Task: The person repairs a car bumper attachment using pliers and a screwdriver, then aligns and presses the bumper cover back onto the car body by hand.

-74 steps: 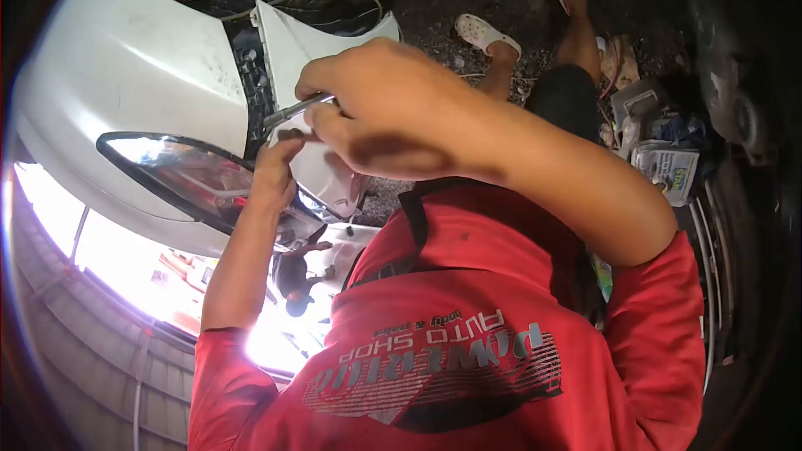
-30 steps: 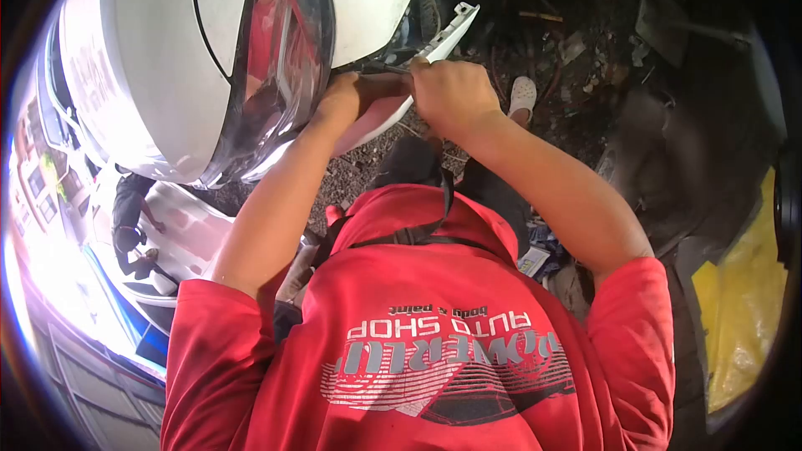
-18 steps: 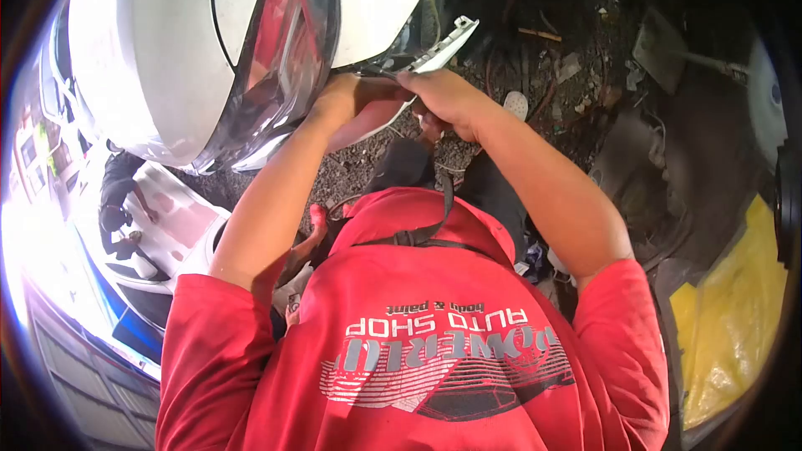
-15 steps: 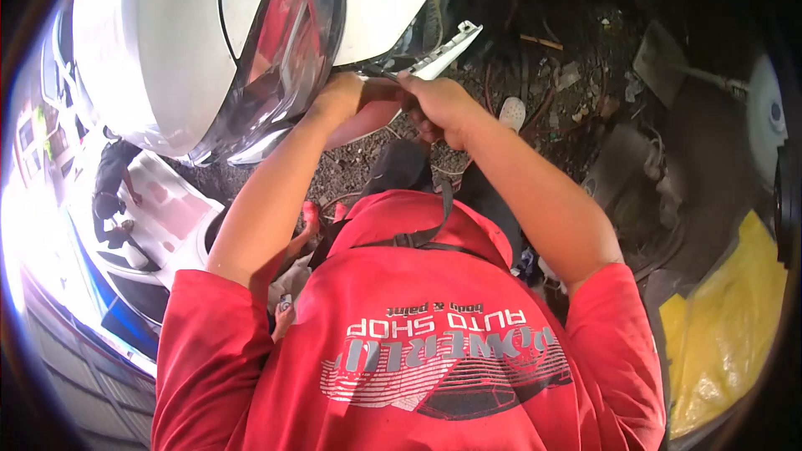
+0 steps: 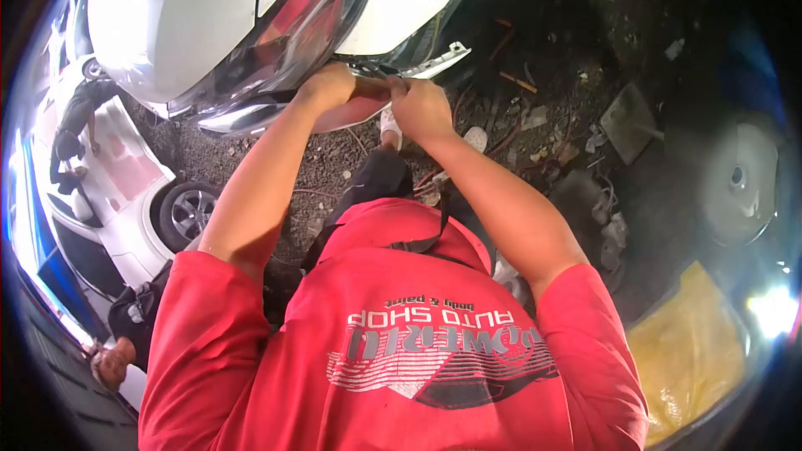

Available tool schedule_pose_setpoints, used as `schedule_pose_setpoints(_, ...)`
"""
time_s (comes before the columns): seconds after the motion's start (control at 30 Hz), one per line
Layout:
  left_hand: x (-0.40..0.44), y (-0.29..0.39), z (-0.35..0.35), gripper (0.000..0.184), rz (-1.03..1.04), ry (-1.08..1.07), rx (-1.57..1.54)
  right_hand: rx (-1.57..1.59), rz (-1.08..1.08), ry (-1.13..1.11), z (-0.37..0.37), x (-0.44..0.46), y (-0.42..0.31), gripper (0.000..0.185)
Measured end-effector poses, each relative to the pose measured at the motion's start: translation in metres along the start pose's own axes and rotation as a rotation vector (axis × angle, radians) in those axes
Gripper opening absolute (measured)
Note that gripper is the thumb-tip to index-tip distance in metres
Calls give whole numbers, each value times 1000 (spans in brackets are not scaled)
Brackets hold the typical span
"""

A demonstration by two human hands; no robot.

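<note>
A white car bumper (image 5: 241, 119) hangs partly away from the front of a white car, just below its headlight (image 5: 288, 43). My left hand (image 5: 327, 88) is closed over the bumper's upper edge near the headlight's lower corner; its fingertips are hidden behind. Close by on the right, my right hand (image 5: 420, 107) grips the same edge, with the thumb on top and the other fingers curled under. Beyond it, the bumper's end with a row of tabs (image 5: 447, 57) sticks out past the fender (image 5: 409, 2).
Dark gravel ground with scattered debris (image 5: 535, 117) lies around my feet. At left, a person (image 5: 75, 129) leans over another white car (image 5: 125, 167), and someone's head (image 5: 113, 363) shows lower down. A yellow sheet (image 5: 689, 351) and a pale rounded panel (image 5: 739, 179) are at right.
The bumper's tabbed end has dropped and lies closer to the fender. Both hands keep hold of its edge, the right hand now lower on it. My view has shifted, showing the other car's wheel.
</note>
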State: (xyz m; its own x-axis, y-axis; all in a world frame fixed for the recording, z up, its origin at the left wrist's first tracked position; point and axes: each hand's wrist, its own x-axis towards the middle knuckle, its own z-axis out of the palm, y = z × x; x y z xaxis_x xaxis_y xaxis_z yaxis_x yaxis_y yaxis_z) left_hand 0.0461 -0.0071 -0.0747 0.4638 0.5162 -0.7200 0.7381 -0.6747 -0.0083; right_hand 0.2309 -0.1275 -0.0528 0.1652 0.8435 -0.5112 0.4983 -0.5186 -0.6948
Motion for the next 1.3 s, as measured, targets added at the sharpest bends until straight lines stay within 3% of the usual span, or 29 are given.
schedule_pose_setpoints(0.33, -13, 9, 5, 39, -175, 45, -220, 37, 118, -83, -6, 3, -9, 53)
schedule_pose_setpoints(0.4, -34, 22, -18, 54, -348, 80, -435, 74, 92, -76, -5, 3, -8, 55)
schedule_pose_setpoints(0.47, -60, 35, -38, 63, -373, 158, -610, 94, 97, -93, -8, 1, -10, 55)
schedule_pose_setpoints(0.57, -115, 67, -50, 59, -350, 326, -667, 104, 83, -113, -11, 9, -6, 55)
schedule_pose_setpoints(0.63, -142, 75, -36, 40, 40, 761, -448, 102, 73, -125, -13, 10, 0, 56)
schedule_pose_setpoints(0.67, -142, 65, -32, 40, 44, 753, -443, 97, 66, -162, -14, 10, 1, 57)
schedule_pose_setpoints(0.73, -132, 36, -35, 34, 768, 565, -156, 108, 52, -195, -13, 11, 1, 58)
schedule_pose_setpoints(0.77, -119, 24, -40, 34, 773, 558, -144, 67, 56, -182, -12, 11, 1, 58)
schedule_pose_setpoints(0.83, -88, -2, -58, 26, 1087, 252, 141, 42, 68, -160, -6, 13, 7, 59)
schedule_pose_setpoints(0.93, -55, -11, -39, 20, 1184, 288, 168, 5, -66, -91, -1, 12, 11, 59)
schedule_pose_setpoints(1.13, -20, -9, -3, 29, 1387, 454, 193, 153, 107, -102, -4, 10, 8, 57)
schedule_pose_setpoints(1.23, -12, -16, -4, 33, 1329, 323, 141, 181, 170, -119, -9, 10, 1, 57)
schedule_pose_setpoints(1.3, -13, -13, 12, 33, 1319, 436, 127, 159, 231, -148, -10, 4, -9, 54)
